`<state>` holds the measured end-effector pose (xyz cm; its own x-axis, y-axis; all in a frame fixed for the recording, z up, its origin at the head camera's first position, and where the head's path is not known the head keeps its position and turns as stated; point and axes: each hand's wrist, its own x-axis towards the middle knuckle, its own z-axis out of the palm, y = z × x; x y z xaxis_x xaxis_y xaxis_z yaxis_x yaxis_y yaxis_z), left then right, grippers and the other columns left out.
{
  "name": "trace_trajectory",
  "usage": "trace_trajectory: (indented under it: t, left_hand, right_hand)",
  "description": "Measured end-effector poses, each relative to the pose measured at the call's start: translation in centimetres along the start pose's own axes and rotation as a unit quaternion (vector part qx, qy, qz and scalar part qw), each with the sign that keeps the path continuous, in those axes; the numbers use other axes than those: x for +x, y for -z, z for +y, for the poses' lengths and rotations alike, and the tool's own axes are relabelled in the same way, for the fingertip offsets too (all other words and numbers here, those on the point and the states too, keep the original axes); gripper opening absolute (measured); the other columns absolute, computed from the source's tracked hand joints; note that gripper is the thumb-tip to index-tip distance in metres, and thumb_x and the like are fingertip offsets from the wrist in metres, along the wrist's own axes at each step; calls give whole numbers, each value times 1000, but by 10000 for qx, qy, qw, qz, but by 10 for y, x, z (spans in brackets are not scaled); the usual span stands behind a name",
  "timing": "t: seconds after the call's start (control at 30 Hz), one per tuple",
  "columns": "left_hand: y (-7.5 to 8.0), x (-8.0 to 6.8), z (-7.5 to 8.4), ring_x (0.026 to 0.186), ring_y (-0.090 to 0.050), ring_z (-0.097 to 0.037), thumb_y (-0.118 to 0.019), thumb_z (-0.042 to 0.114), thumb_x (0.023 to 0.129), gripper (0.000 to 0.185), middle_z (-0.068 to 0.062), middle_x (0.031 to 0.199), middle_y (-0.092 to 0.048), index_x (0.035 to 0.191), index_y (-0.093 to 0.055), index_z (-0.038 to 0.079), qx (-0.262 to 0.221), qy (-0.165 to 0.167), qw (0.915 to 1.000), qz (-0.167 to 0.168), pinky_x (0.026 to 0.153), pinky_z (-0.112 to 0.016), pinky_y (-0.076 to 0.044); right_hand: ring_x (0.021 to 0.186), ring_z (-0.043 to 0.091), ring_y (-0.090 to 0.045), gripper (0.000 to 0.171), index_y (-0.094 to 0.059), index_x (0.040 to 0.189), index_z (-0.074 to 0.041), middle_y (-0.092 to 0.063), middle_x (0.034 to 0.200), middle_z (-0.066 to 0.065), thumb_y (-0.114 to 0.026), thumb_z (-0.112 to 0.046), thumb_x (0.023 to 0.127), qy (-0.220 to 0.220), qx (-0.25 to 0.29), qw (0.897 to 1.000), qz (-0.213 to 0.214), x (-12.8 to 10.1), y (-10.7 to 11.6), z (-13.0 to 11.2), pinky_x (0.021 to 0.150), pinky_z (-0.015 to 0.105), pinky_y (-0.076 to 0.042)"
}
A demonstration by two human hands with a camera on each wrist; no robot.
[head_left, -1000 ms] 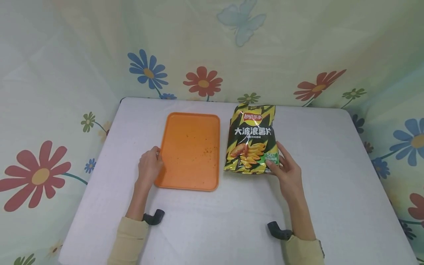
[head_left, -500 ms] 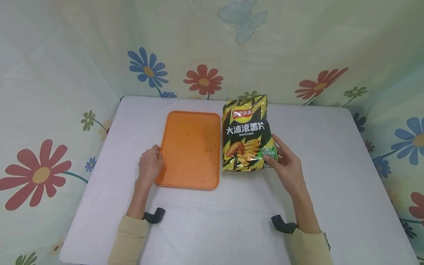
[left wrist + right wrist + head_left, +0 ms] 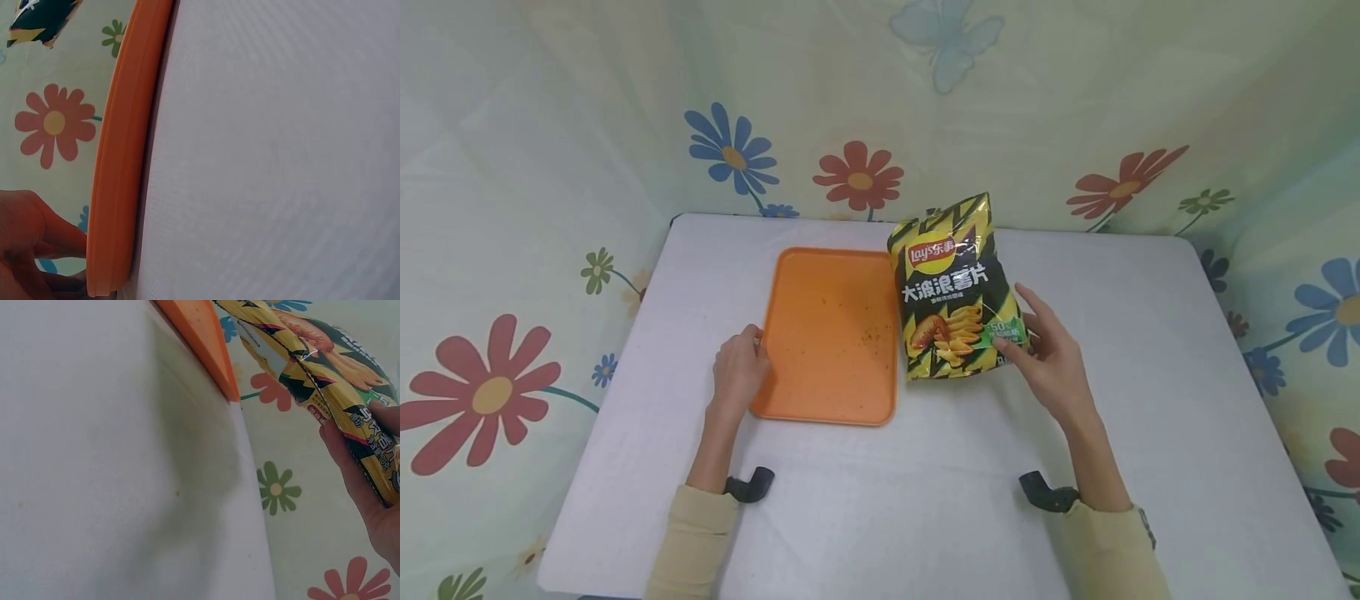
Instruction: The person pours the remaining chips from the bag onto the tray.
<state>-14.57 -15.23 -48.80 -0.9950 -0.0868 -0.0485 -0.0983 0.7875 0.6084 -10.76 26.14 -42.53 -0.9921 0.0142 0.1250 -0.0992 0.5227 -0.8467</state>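
One bag of chips [image 3: 956,293] — glossy, black and yellow with slanted stripes, a red logo, white lettering and a picture of ridged chips — is tilted up off the bench [image 3: 1150,350], its left edge over the tray [image 3: 831,333]. The right hand [image 3: 1051,358] pinches its lower right corner. One orange tray lies flat, crumb-speckled; the left hand [image 3: 737,375] grips its left rim.

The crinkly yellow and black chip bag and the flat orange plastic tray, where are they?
yellow and black chip bag [image 3: 953,292], head view, on the middle of its printed front.
flat orange plastic tray [image 3: 831,333], head view, on its speckled bare floor.
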Motion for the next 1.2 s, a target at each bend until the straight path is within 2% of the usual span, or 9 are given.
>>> trace_trajectory:
  t: [0.1,0.17,0.27,0.4,0.5,0.63,0.97,1.07,1.2]
  left_hand:
    - [0,0,-1,52,-45,-17,-54,-3,97,29,-17,76,-64,124,-63,-11,6,-12,10000,2,47,-27,-34]
    - [0,-1,-1,53,-45,-17,-54,-3,98,29,-18,78,-65,124,-63,-11,5,11,10000,-11,48,-27,-35]
    - [0,-1,-1,54,-47,-18,-53,-2,98,29,-19,81,-66,125,-62,-10,7,59,10000,-32,48,-27,-36]
    - [-1,-1,-1,56,-50,-19,-54,-2,99,29,-20,84,-68,125,-62,-10,27,82,10000,-42,50,-27,-38]
    - [-2,-1,-2,57,-52,-20,-54,-2,99,29,-20,85,-68,125,-62,-10,33,70,10000,-48,50,-27,-38]
    - [-2,-1,-2,56,-51,-20,-54,-2,98,29,-19,83,-67,125,-62,-10,19,50,10000,-41,50,-27,-38]
    - [0,-1,-1,60,-55,-22,-55,-1,99,29,-22,90,-70,125,-62,-10,34,33,10000,-50,51,-27,-41]
    - [0,0,-2,59,-55,-22,-55,-1,99,29,-23,90,-70,125,-62,-10,32,18,10000,-38,51,-27,-41]
    - [-1,1,-2,59,-55,-22,-54,-1,99,28,-22,88,-70,125,-62,-9,27,-30,10000,-11,51,-28,-41]
  right_hand:
    - [112,42,-66,84,-26,162,-39,-59,139,23,-72,-14,97,175,-60,9998,-69,4,0,-1,80,8,-49]
    - [122,46,-61,82,-28,162,-37,-54,146,21,-71,-12,97,285,-161,9994,-128,6,1,-1,84,7,-46]
    - [128,44,-57,68,-41,156,-27,-51,149,17,-70,-8,97,536,-354,9977,-220,9,1,-2,88,7,-43]
    - [107,26,-61,46,-56,140,-12,-60,137,13,-70,-3,96,980,-653,9926,-286,13,1,-2,77,9,-45]
    - [88,14,-53,40,-62,131,-10,-65,124,10,-72,0,94,1363,-860,9865,-292,18,1,-1,66,15,-42]
    - [79,8,-46,37,-67,125,-9,-67,115,6,-74,3,90,1902,-926,9765,-402,25,3,-4,64,20,-38]
    - [90,14,-56,46,-68,128,-12,-68,123,9,-81,1,85,2259,-1391,9597,-927,38,7,-22,68,18,-46]
    - [99,21,-62,51,-67,129,-13,-67,128,10,-83,1,82,2342,-1583,9528,-1112,42,5,-27,71,26,-53]
    - [112,30,-65,52,-68,128,-12,-68,128,12,-82,6,81,2572,-1643,9434,-1297,46,1,-33,83,47,-58]
